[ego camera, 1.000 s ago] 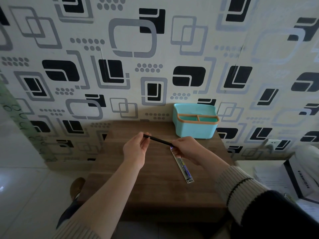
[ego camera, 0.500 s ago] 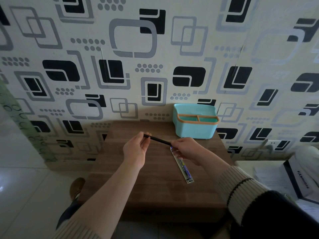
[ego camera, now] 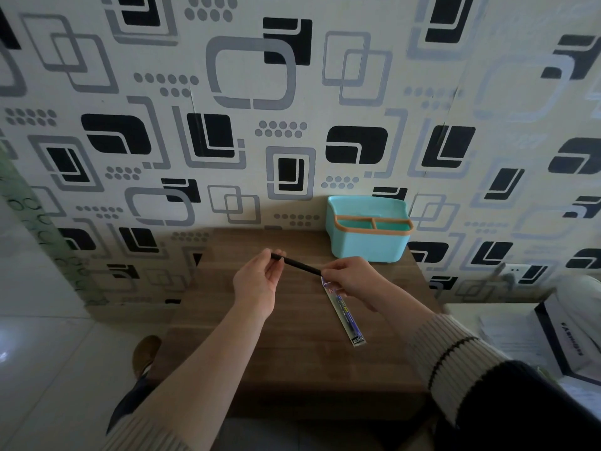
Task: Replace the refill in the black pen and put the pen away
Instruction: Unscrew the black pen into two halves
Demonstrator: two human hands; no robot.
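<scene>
Black pen (ego camera: 296, 266): held in the air above the wooden table (ego camera: 292, 362), slanted, its far end higher and to the left, its near end lower and to the right. Left hand (ego camera: 258, 281): thumb and fingertips pinch the pen's upper end, palm turned up toward the camera. Right hand (ego camera: 349, 278): fingers curled together and closed round the pen's lower end; the tip itself is hidden inside the grip. Refill packet (ego camera: 344, 312): a narrow clear sleeve with blue print, lying flat on the table just beneath the right hand, its far end partly covered by that hand, its near end pointing toward the table's front right. Turquoise organiser (ego camera: 369, 244): stands at the back right corner of the table against the patterned wall, with an orange-rimmed divided compartment at the front. A white box with dark edging (ego camera: 566, 340) sits to the right, off the table.
</scene>
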